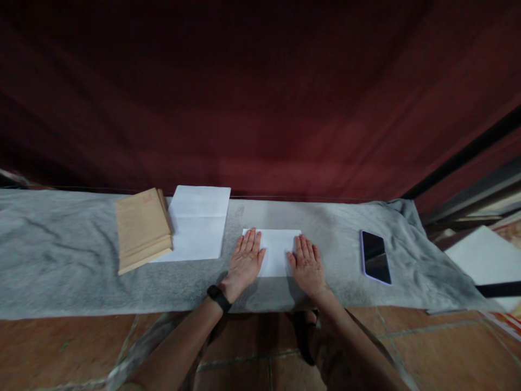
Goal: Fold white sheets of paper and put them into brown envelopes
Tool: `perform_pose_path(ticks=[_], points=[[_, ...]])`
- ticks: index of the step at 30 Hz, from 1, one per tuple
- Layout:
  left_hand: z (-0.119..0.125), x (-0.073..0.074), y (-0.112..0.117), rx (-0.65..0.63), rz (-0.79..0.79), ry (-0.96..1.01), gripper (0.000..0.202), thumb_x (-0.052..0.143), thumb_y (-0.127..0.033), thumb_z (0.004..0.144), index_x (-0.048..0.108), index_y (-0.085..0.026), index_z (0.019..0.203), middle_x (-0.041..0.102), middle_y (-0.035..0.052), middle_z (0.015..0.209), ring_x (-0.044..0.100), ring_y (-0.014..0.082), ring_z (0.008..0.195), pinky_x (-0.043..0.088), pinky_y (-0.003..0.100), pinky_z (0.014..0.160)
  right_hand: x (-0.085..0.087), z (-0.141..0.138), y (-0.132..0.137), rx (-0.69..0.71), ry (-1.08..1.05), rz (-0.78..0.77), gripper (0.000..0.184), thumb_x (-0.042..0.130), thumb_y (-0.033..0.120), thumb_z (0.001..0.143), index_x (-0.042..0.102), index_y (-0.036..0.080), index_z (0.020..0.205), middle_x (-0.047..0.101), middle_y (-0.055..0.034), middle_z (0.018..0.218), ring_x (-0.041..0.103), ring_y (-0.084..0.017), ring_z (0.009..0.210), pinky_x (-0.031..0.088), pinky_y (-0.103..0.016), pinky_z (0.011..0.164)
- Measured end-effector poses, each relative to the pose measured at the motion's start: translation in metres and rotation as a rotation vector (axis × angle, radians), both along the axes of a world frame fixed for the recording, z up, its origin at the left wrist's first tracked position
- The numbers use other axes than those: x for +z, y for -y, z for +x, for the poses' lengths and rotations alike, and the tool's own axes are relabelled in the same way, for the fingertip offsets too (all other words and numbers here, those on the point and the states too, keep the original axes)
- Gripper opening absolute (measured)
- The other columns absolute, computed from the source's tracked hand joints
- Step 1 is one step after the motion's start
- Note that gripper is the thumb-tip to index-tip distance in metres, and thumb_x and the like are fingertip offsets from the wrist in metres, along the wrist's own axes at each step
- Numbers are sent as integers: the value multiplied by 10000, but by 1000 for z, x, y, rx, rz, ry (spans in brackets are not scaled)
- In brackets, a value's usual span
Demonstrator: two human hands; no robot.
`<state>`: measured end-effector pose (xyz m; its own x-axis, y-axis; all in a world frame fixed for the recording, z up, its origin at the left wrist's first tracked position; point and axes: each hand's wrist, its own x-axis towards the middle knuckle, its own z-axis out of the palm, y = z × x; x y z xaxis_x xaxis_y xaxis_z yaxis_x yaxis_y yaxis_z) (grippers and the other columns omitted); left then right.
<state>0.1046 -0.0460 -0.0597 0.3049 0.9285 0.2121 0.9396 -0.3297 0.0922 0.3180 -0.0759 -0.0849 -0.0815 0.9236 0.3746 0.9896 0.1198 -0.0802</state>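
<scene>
A white sheet of paper, smaller than the sheets to its left and seemingly folded, lies flat on the grey cloth in front of me. My left hand rests palm down on its left edge, fingers stretched out. On the opposite edge my right hand lies flat too, its fingers pointing away from me. Both hands hide the paper's side edges. Further left are larger white sheets with a crease across the upper one. A stack of brown envelopes overlaps their left side.
Grey cloth covers the long narrow surface. A phone with a purple case lies to the right. Behind the surface hangs a dark red curtain. At far right stands a white panel beside a dark bar. Tiled floor shows below.
</scene>
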Motion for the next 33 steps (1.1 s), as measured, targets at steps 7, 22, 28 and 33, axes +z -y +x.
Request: perform_pose_path(ticks=[7, 22, 28, 33], points=[[2, -2, -1, 15, -9, -30, 581, 287, -378, 1041, 377, -72, 1527, 302, 166, 1618, 251, 260, 1519, 211, 447, 1251, 6, 0, -7, -17, -57, 56, 600, 314, 373, 1055, 315, 24, 1543, 413, -236, 1555, 361, -335, 1459, 319, -535, 1165], [2, 1, 0, 12, -6, -21, 582, 273, -380, 1045, 385, -64, 1520, 332, 168, 1607, 288, 261, 1507, 231, 443, 1241, 8, -44, -8, 194, -118, -70, 543, 349, 364, 1059, 374, 108, 1538, 374, -147, 1597, 338, -266, 1484, 271, -475, 1218], [1, 1, -3, 70, -14, -1, 593, 273, -371, 1038, 381, -34, 1514, 341, 182, 1600, 297, 268, 1504, 219, 455, 1242, 7, -41, -7, 147, -67, -45, 550, 358, 384, 1059, 386, 107, 1533, 380, -167, 1586, 378, -285, 1462, 293, -487, 1199], [3, 2, -5, 117, 29, 48, 588, 272, -341, 1031, 396, 1, 1493, 367, 217, 1581, 295, 283, 1504, 210, 466, 1247, 10, -41, -7, 130, -51, -53, 543, 344, 381, 1062, 393, 111, 1530, 390, -168, 1581, 383, -276, 1460, 297, -476, 1195]])
